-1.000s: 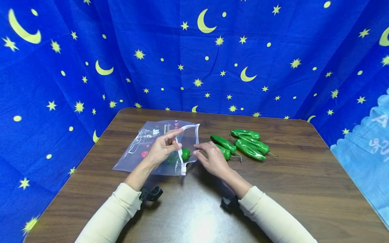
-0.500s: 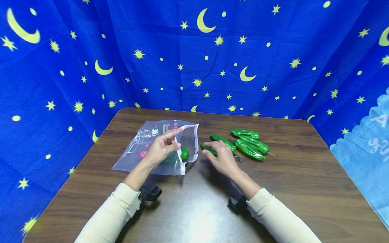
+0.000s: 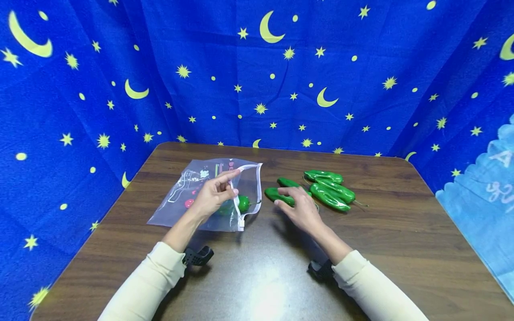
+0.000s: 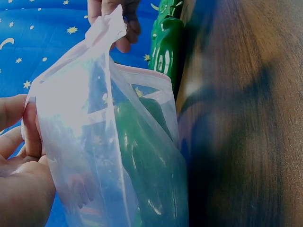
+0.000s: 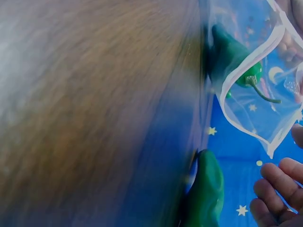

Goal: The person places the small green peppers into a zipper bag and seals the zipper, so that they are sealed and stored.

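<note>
A clear zip bag (image 3: 180, 194) with white edging and printed figures lies at the table's left middle, its mouth facing right. My left hand (image 3: 210, 198) pinches the upper lip of the mouth between thumb and fingers, keeping it raised. Inside rests a green pepper (image 3: 243, 203), stem toward the mouth; the right wrist view shows its thin stem (image 5: 265, 97). My right hand (image 3: 302, 208) hovers over a loose green pepper (image 3: 275, 194), hiding part of it. In the right wrist view, that hand's fingers (image 5: 272, 189) are loosely bent and hold nothing.
Several more green peppers (image 3: 331, 196) lie to the right of and behind my right hand. The brown wooden table (image 3: 385, 254) ends against a blue curtain (image 3: 225, 58) with moons and stars. A light-blue cloth (image 3: 482, 178) hangs at the right.
My right hand has withdrawn from the bag's mouth and moved right, over the loose peppers. The pepper's stem in the bag now shows. My left hand keeps its hold on the bag.
</note>
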A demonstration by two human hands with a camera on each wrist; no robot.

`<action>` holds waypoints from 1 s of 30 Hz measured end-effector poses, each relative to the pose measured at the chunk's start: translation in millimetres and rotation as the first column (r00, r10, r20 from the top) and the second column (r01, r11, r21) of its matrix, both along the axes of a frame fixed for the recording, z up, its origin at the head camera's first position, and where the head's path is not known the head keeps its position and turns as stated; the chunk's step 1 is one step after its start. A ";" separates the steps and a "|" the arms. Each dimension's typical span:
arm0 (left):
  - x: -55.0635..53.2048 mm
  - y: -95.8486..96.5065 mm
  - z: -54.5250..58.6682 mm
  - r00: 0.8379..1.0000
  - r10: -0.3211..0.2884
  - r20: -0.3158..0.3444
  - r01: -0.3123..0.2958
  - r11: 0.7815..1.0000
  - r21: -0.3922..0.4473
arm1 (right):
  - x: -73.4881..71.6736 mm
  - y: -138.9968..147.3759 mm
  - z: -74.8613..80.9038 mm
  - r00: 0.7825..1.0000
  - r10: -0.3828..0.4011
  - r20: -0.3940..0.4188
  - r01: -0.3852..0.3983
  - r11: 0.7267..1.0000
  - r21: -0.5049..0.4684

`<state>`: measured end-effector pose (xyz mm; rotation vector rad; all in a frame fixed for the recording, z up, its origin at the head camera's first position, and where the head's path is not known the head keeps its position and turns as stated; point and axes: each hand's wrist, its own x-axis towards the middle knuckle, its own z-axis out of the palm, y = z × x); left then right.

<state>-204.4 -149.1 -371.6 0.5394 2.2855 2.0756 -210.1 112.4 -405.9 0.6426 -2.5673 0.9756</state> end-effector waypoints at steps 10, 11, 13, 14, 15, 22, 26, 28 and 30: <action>0.3 -0.6 0.5 1.000 0.005 0.003 -0.005 1.000 -0.013 | -1.4 11.1 -3.4 0.999 -0.052 0.008 0.052 0.998 0.039; 0.4 -0.7 0.7 1.000 0.004 0.003 -0.004 1.000 -0.013 | -1.7 12.1 -4.1 0.998 -0.058 0.010 0.057 0.997 0.043; 0.6 -0.8 0.9 1.000 0.003 0.004 -0.003 1.000 -0.014 | -2.5 13.7 -5.4 0.998 -0.064 0.011 0.064 0.997 0.049; 0.5 -0.8 0.9 1.000 0.003 0.005 -0.003 1.000 -0.015 | -3.0 14.4 -5.9 0.998 -0.067 0.011 0.066 0.996 0.055; 0.5 -0.8 0.9 1.000 0.003 0.005 -0.003 1.000 -0.015 | -3.4 15.1 -6.4 0.997 -0.071 0.010 0.070 0.996 0.059; -0.7 -0.7 -0.6 1.000 0.005 0.006 -0.005 1.000 -0.021 | -5.5 18.9 -7.3 0.994 -0.105 0.019 0.103 0.991 0.086; -0.6 -0.9 -1.0 1.000 0.008 0.009 -0.007 1.000 -0.022 | -6.2 20.9 -7.6 0.993 -0.116 0.031 0.112 0.988 0.106; -0.5 -1.1 -1.1 1.000 0.007 0.011 -0.007 1.000 -0.020 | -7.0 22.1 -8.1 0.992 -0.123 0.034 0.118 0.986 0.117; -0.4 -1.2 -1.0 1.000 0.006 0.011 -0.006 1.000 -0.018 | -8.0 23.5 -8.7 0.991 -0.128 0.033 0.123 0.984 0.129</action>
